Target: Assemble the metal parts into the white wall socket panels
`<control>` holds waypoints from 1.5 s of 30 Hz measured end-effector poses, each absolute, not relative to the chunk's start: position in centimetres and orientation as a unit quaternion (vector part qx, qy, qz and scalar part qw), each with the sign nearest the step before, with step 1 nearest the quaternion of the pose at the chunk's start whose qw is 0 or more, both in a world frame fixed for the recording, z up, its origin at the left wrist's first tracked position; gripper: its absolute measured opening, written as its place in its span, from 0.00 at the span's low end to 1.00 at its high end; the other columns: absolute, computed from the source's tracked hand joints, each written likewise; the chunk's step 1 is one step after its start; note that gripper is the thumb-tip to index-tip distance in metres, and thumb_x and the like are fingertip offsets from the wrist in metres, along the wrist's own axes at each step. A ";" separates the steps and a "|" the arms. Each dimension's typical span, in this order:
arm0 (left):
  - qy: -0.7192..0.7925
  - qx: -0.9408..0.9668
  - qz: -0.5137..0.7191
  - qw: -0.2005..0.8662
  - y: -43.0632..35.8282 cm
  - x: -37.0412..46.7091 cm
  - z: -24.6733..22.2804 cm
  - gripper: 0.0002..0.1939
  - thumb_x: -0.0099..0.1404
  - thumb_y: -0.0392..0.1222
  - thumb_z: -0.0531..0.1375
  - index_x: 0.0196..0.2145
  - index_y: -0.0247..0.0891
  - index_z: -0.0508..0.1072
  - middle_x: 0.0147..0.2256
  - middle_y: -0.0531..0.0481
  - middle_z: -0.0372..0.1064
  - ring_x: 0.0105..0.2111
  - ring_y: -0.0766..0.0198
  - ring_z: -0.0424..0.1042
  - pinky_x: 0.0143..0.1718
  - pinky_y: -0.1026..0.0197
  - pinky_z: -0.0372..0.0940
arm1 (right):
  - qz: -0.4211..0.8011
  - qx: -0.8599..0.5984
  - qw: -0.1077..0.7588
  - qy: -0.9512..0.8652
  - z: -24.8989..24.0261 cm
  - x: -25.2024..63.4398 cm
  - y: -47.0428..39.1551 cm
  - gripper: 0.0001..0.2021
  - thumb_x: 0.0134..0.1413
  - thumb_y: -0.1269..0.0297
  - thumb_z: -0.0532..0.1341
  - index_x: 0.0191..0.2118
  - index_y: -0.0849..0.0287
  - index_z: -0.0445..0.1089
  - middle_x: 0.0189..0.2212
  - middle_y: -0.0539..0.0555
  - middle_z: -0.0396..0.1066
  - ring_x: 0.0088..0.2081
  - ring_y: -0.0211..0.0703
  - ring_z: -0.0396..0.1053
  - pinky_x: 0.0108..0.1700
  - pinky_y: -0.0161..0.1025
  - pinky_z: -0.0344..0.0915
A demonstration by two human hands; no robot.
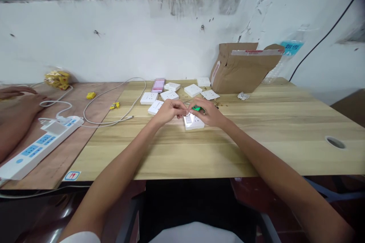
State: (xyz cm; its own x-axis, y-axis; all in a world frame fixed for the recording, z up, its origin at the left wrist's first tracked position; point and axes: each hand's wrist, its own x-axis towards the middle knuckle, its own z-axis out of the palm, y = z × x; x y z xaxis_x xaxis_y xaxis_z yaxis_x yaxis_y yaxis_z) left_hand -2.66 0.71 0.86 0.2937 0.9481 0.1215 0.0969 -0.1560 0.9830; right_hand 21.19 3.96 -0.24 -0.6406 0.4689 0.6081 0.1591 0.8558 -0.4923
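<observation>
My left hand (172,110) and my right hand (208,111) meet fingertip to fingertip just above a white wall socket (194,122) lying on the table. The fingers of the left hand are pinched together; whatever sits between them is too small to make out. Tucked in my closed right hand is a green-handled tool (196,108), mostly covered by the fingers. More white sockets lie beyond the hands, among them one socket (193,90) and another with a rocker switch (155,107). A flat white plate (210,95) is behind the right hand.
An open cardboard box (246,68) stands at the back right, near a small white part (243,96). On the left are a power strip (42,148), a looped white cable (114,123), yellow pieces (91,95), a bag of yellow parts (57,79) and another person's arm (17,121).
</observation>
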 end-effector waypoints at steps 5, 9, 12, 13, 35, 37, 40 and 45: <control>0.416 0.640 0.403 0.506 0.7 -2.6 0.7 0.02 0.55 0.37 0.75 0.27 0.37 0.86 0.26 0.48 0.78 0.25 0.65 0.72 0.28 0.61 0.68 | 0.304 -0.202 0.344 -0.865 0.3 21.2 4.0 0.14 0.76 0.49 0.65 0.43 0.54 0.79 0.39 0.53 0.80 0.39 0.46 0.74 0.42 0.42 0.65; 0.408 0.641 0.405 0.508 0.4 -2.3 0.9 0.04 0.55 0.38 0.76 0.27 0.37 0.86 0.25 0.48 0.78 0.25 0.65 0.72 0.29 0.61 0.69 | 0.350 -0.217 0.338 -0.846 0.4 21.1 4.0 0.16 0.74 0.45 0.66 0.43 0.54 0.79 0.37 0.52 0.80 0.38 0.47 0.73 0.42 0.43 0.66; 0.397 0.634 0.416 0.516 0.2 -2.2 1.2 0.06 0.56 0.40 0.78 0.29 0.37 0.87 0.26 0.48 0.79 0.25 0.64 0.72 0.30 0.60 0.70 | 0.374 -0.227 0.362 -0.823 0.5 21.0 3.9 0.17 0.71 0.43 0.69 0.44 0.53 0.77 0.38 0.53 0.78 0.38 0.46 0.72 0.41 0.43 0.66; 0.393 0.633 0.421 0.518 0.2 -2.2 1.3 0.07 0.56 0.41 0.79 0.29 0.37 0.88 0.26 0.47 0.79 0.26 0.64 0.73 0.30 0.59 0.70 | 0.382 -0.228 0.372 -0.815 0.5 21.0 3.9 0.18 0.70 0.43 0.69 0.44 0.53 0.76 0.39 0.53 0.78 0.39 0.46 0.72 0.42 0.43 0.66; 0.325 0.637 0.466 0.522 0.6 -2.7 0.9 0.12 0.62 0.45 0.79 0.40 0.38 0.87 0.40 0.44 0.84 0.42 0.56 0.83 0.45 0.54 0.79 | 0.425 -0.227 0.431 -0.763 0.9 21.3 4.0 0.18 0.66 0.43 0.72 0.42 0.53 0.77 0.37 0.53 0.75 0.36 0.44 0.70 0.36 0.42 0.66; 0.324 0.636 0.471 0.519 0.5 -2.6 1.0 0.12 0.61 0.45 0.79 0.39 0.38 0.87 0.39 0.44 0.85 0.41 0.56 0.83 0.45 0.53 0.79 | 0.415 -0.222 0.435 -0.768 0.9 21.4 4.0 0.18 0.66 0.42 0.72 0.43 0.53 0.77 0.39 0.53 0.76 0.39 0.46 0.72 0.40 0.44 0.69; 0.323 0.637 0.479 0.510 0.4 -2.6 1.0 0.12 0.60 0.45 0.80 0.39 0.38 0.88 0.38 0.44 0.84 0.40 0.57 0.83 0.45 0.53 0.79 | 0.401 -0.217 0.437 -0.775 0.9 21.5 4.2 0.18 0.66 0.42 0.72 0.43 0.53 0.77 0.40 0.54 0.77 0.42 0.48 0.74 0.45 0.46 0.71; 0.327 0.642 0.490 0.490 0.5 -2.7 0.9 0.11 0.60 0.44 0.80 0.39 0.38 0.89 0.39 0.44 0.85 0.40 0.57 0.82 0.45 0.54 0.79 | 0.403 -0.208 0.438 -0.776 0.7 21.6 4.3 0.17 0.67 0.44 0.72 0.44 0.53 0.76 0.40 0.54 0.77 0.44 0.49 0.75 0.48 0.47 0.72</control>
